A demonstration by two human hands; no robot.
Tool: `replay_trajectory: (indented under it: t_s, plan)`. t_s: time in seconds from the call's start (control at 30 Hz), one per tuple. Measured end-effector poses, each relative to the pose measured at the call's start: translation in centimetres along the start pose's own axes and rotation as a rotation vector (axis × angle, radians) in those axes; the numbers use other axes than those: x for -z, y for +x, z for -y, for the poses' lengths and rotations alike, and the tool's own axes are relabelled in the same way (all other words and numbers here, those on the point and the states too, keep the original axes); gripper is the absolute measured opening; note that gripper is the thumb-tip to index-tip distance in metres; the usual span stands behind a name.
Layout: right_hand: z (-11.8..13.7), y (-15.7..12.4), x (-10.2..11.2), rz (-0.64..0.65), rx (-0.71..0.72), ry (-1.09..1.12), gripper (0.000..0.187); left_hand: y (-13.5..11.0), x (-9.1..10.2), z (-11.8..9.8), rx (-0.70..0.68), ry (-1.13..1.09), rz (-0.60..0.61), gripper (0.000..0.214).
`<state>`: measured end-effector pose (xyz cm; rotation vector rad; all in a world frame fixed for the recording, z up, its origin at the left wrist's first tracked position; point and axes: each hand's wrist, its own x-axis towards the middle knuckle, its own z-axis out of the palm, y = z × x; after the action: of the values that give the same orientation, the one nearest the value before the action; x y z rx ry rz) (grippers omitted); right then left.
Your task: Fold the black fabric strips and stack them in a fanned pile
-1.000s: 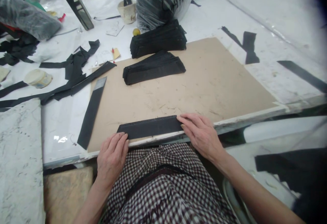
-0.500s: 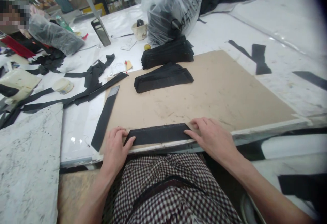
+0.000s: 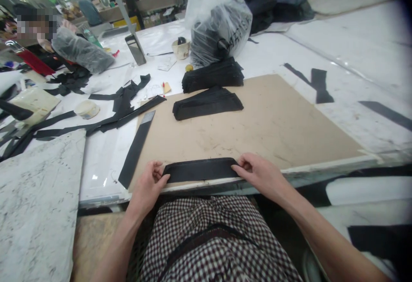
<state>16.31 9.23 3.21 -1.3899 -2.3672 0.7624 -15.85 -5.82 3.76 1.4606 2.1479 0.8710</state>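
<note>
A black strip of fabric-like material (image 3: pixel 200 171) lies along the front edge of a brown board (image 3: pixel 289 127). Its left end is pinched between the thumb and curled fingers of my left hand (image 3: pixel 149 185). At the opposite end, my right hand (image 3: pixel 259 172) grips the corner the same way. The far long edge of the strip looks slightly raised or folded. Beyond it on the board are two stacks of black strips, a nearer stack (image 3: pixel 207 104) and a farther stack (image 3: pixel 214 77). A single dark strip with a grey end (image 3: pixel 135 151) lies left of my left hand.
Black scraps (image 3: pixel 124 101) and a round whitish tub (image 3: pixel 86 109) lie on the white table at left. A clear plastic bag (image 3: pixel 220 28) stands behind the stacks, beside a small cup (image 3: pixel 180 50). A metal post (image 3: pixel 124 11) rises farther back. Another person sits at far left.
My fingers have curled in and closed on both ends of the strip, where they earlier lay flatter. The strip's far edge now looks more lifted. The camera view has shifted slightly.
</note>
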Motion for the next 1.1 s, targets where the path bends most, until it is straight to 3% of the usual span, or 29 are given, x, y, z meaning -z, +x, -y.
replay_trajectory:
  t_s: [0.07, 0.2, 0.3, 0.4, 0.5, 0.6, 0.93, 1.1]
  plan:
    - [-0.1, -0.4, 0.0, 0.004, -0.002, 0.095, 0.015, 0.0, 0.2, 0.0, -0.017, -0.012, 0.040, 0.034]
    - [0.0, -1.0, 0.6, -0.029, 0.059, 0.248, 0.021, -0.3, 1.1, -0.8, -0.187, 0.052, 0.045, 0.010]
    - [0.0, -1.8, 1.4, -0.145, 0.180, 0.311, 0.016, -1.2, 2.1, -1.3, -0.342, 0.012, -0.090, 0.010]
    - [-0.4, -2.6, 2.0, -0.289, 0.318, 0.338, 0.008, -2.6, 3.1, -1.4, -0.560, 0.012, -0.300, 0.018]
    - [-1.0, -3.4, 2.0, -0.434, 0.446, 0.298, 0.011, -3.9, 3.8, -1.1, -0.812, 0.193, -0.438, 0.027]
    - [-1.5, -3.9, 1.7, -0.558, 0.509, 0.200, 0.014, -4.8, 4.2, -0.9, -0.962, 0.382, -0.472, 0.031]
    - [-2.0, -4.9, 1.5, -0.698, 0.574, -0.007, 0.027, -5.1, 4.4, -0.7, -1.027, 0.514, -0.480, 0.027]
    - [-2.0, -4.4, 1.3, -0.675, 0.584, -0.035, 0.031, -4.4, 3.7, -0.1, -0.995, 0.374, -0.447, 0.032]
